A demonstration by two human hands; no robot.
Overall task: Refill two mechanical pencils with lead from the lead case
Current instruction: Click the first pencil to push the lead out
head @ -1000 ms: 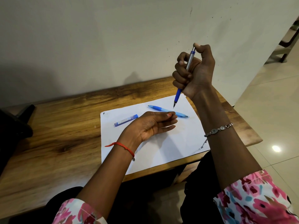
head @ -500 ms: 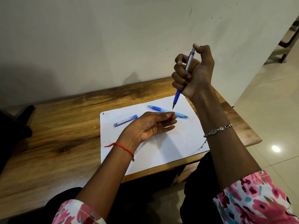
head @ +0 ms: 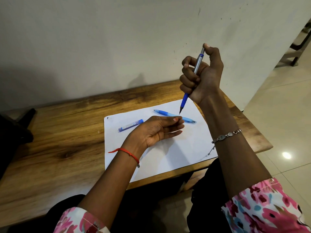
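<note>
Through the head camera I saw a person seated at a wooden table [head: 58,132] with a white sheet of paper [head: 185,148] laid on it. The right hand [head: 202,78] was raised above the far right of the sheet, its fingers clenched around a silver-and-blue mechanical pencil [head: 196,64] held nearly upright, tip down, with the thumb resting on the top cap. The left hand [head: 156,130] lay low over the middle of the sheet, fingers straight and relaxed, holding nothing I could see. A light blue mechanical pencil [head: 190,119] lay flat on the paper just beyond the left fingertips. The blue lead case [head: 131,125] lay flat on the paper to the left of that hand. I judged the step to be clicking the cap to advance lead. To do it well, short, straight thumb presses would suit, the tip pointing over the paper so any lead that dropped could be found.
</note>
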